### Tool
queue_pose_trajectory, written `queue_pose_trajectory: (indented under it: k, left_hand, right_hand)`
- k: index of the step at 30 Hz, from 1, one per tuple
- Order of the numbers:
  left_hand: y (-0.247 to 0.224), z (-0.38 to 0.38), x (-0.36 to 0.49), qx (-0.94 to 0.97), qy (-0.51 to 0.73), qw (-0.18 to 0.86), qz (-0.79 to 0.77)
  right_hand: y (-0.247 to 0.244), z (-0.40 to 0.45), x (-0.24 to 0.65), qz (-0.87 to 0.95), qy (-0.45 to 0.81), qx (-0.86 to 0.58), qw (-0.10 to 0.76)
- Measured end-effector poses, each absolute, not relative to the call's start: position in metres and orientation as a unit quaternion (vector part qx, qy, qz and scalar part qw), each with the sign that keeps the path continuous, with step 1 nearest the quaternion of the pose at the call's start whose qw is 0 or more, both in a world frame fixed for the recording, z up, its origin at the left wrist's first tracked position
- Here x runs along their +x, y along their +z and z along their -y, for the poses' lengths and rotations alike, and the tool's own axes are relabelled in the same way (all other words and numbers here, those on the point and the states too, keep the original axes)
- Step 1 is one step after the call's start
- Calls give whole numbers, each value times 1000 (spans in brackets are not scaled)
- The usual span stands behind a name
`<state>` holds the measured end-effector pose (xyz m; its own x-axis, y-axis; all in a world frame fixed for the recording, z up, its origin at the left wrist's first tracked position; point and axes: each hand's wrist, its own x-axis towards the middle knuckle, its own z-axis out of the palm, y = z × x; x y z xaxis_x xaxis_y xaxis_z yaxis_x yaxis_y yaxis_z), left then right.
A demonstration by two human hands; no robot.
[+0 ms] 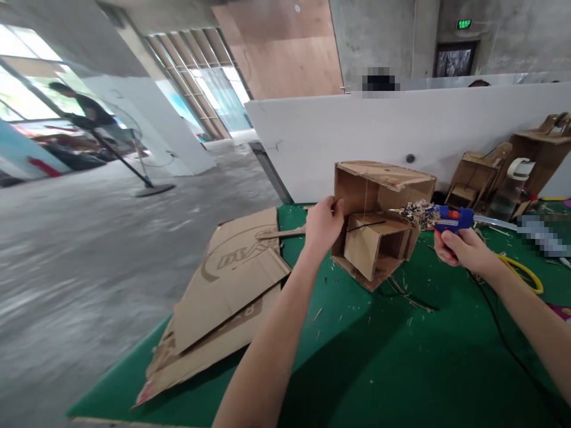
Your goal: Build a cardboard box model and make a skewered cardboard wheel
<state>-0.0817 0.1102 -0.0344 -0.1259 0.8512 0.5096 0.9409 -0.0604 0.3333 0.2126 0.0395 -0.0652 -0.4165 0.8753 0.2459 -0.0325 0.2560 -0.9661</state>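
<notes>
Grasping an open brown cardboard box (390,193) over the green desk (383,362) in left fingers (333,208), blue glue gun (450,219) at its three o'clock in right fingers (442,249), with flat brown sheets (227,291) at eight, white partition (330,139) barring twelve.

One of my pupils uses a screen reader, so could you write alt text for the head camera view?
A person's left hand grips the edge of an open-sided cardboard box while the right hand holds a blue glue gun pointed toward it. Flat cardboard pieces lie to the left on the green table.
</notes>
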Motion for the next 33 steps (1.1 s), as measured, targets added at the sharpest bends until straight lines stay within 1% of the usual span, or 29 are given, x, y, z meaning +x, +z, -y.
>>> queue_pose_trajectory:
  k: [8,12,16,21,25,29,33]
  left_hand:
    - [-40,-115,-81,-657,-351,36,666]
    - [-38,-117,-87,-650,-354,25,672]
    - [-38,-121,-94,-651,-372,7,662]
    - [-39,-122,-94,-661,-377,-28,649]
    - [-37,-119,-88,-668,-366,-44,646]
    - [-35,-115,-84,-679,-362,-39,638]
    - [-32,-111,-83,-682,-356,-26,639]
  right_hand:
    - [-69,-42,211,626,560,-320,438]
    - [-68,-43,212,606,561,-321,465]
    - [-60,-42,217,615,530,-322,488]
    - [-50,-43,223,593,504,-366,510]
    - [-43,-42,225,610,445,-393,524]
    - [-38,-43,224,605,381,-432,549]
    - [-40,-49,229,601,330,-473,554]
